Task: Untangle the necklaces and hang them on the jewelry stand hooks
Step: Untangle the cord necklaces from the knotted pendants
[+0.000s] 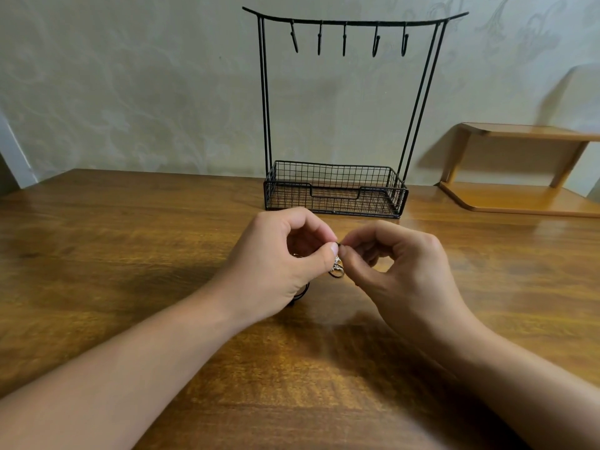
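A black wire jewelry stand (336, 190) stands at the back of the wooden table, with a mesh basket base and several bare hooks (344, 39) along its top bar. In front of it, my left hand (282, 264) and my right hand (402, 267) meet fingertip to fingertip, both pinching a tangle of necklaces (337, 269). A small sparkling pendant and a ring-shaped loop hang just under the pinch. A dark cord curls out below my left palm (300, 295). Most of the tangle is hidden by my fingers.
The wooden table (130, 238) stretches left, right and toward me. A low wooden shelf (519, 177) sits at the back right against the patterned wall. The stand's basket holds nothing I can see.
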